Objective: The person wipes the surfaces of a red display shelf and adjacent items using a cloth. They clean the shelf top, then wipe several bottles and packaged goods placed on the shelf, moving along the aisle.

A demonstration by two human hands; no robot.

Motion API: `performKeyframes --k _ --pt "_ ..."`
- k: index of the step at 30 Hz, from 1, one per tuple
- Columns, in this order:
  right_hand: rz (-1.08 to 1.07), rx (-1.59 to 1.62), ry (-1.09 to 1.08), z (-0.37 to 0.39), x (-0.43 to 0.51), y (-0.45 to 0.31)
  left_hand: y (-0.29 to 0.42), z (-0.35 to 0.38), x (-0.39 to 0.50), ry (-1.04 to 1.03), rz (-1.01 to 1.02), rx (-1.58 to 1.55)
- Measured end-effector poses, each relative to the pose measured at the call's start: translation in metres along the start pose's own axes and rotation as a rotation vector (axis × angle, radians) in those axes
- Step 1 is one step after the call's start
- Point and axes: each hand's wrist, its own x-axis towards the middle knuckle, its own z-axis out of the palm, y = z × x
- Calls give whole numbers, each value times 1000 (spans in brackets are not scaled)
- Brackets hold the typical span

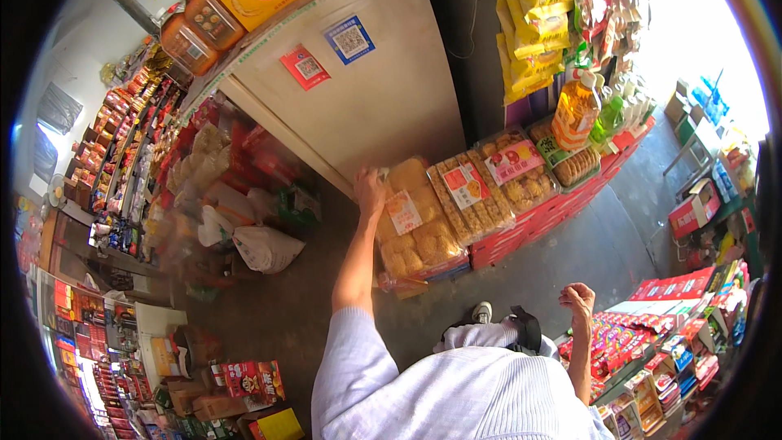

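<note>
My left hand (369,192) reaches forward to the far left corner of a clear-wrapped pack of round golden pastries (421,244). Its fingertips are partly hidden there, so a grip cannot be told. To the right of that pack lie a pack of bar-shaped, grainy pastries (486,220) and a clear tray of small pastries (526,194) with a pink label. My right hand (577,298) hangs at my right side, its fingers curled in and nothing visible in them. Red cartons (531,226) support the packs.
A bottle of orange drink (574,113) and a green bottle (608,119) stand at the row's far end. Yellow snack bags (540,24) hang above. A pale counter panel (391,110) rises behind. White sacks (266,247) lie on the left floor; candy shelves (629,342) stand right.
</note>
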Motion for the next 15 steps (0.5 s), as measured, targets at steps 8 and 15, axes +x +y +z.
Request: performKeyframes --k 8,15 --pt "32 -78 -91 36 32 14 4 -47 -101 63 -158 -146" --pt "-4 -157 -219 82 57 5 78 -93 -182 27 -197 -278"
